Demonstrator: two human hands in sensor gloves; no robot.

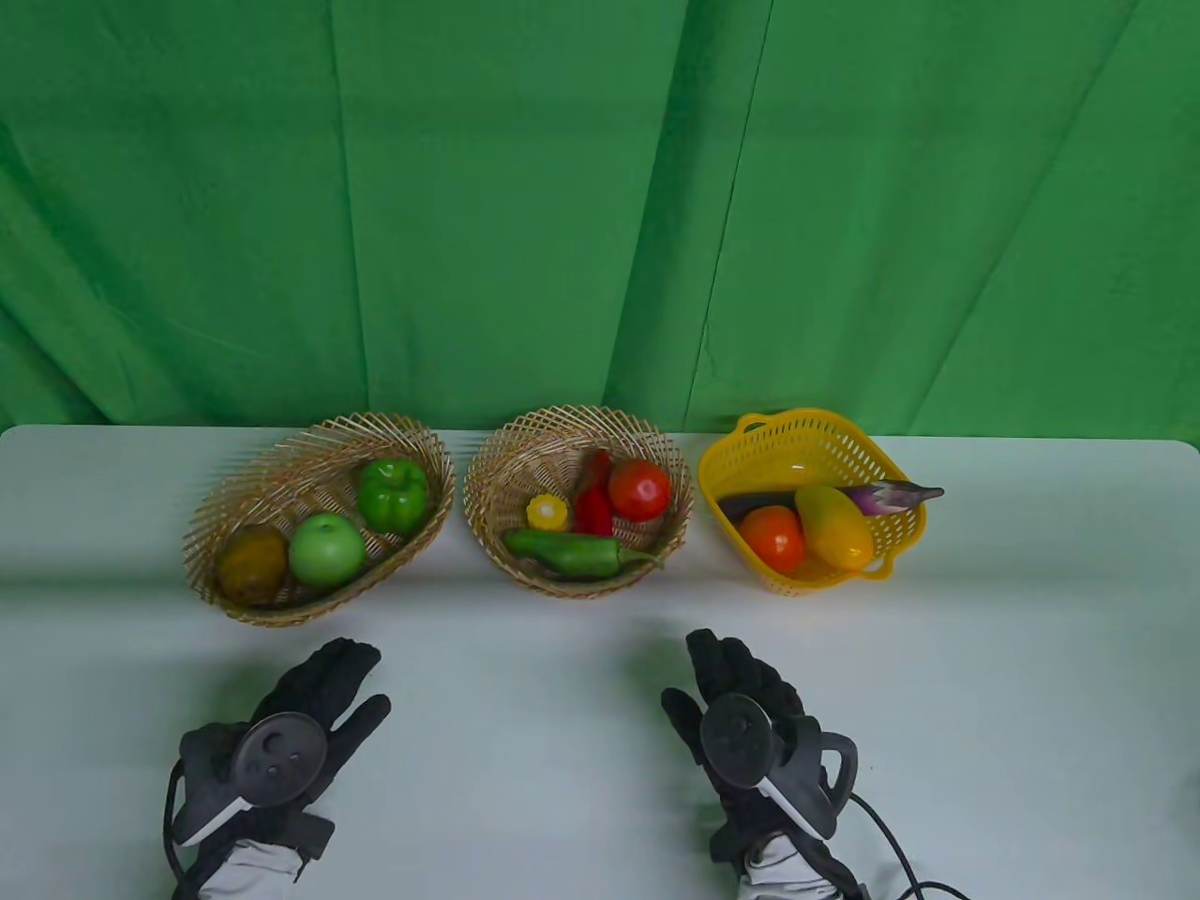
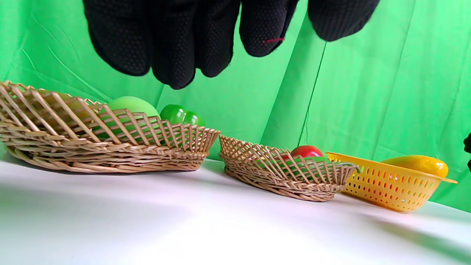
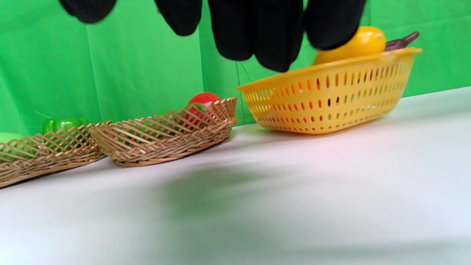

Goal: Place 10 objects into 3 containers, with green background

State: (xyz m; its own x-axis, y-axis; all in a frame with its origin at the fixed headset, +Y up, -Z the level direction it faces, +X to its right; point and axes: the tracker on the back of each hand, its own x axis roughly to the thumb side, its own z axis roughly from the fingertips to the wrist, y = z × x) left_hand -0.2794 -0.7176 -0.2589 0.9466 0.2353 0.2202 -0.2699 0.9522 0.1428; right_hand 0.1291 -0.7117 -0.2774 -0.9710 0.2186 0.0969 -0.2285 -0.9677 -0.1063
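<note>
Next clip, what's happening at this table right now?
Nothing is being handled. The left hand and right hand lie open and empty near the table's front edge. All ten toy foods sit in the three containers: three in the left wicker basket, four in the middle wicker basket, and three in the yellow plastic basket, where the eggplant pokes over the rim. The sorting looks finished.
</note>
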